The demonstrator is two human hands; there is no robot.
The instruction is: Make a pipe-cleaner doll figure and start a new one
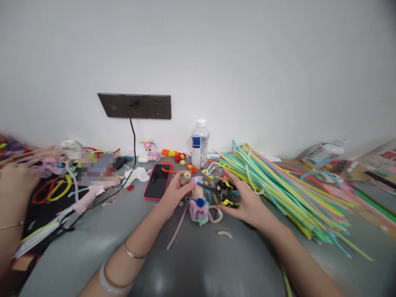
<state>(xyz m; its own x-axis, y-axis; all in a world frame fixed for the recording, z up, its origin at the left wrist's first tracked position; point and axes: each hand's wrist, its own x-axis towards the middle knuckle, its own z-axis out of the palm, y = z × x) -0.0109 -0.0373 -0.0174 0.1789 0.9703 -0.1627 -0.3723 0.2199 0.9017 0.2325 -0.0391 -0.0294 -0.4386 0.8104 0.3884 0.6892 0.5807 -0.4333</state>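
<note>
Mid-frame, the left hand point(176, 194) has its fingers curled around a pipe-cleaner figure point(199, 205) on the desk point(198, 264); the right hand point(244, 201) clamps black-and-yellow pliers point(221, 190) against it.

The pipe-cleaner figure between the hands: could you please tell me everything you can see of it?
The pipe-cleaner figure is small and fuzzy: lilac top, pale middle, a blue ball in front, lilac skirt loops, greenish foot. It stands upright on the grey table. The left hand grips its upper part; the wire cutters in the right hand point at its top. A lilac stem trails from it toward the person.
</note>
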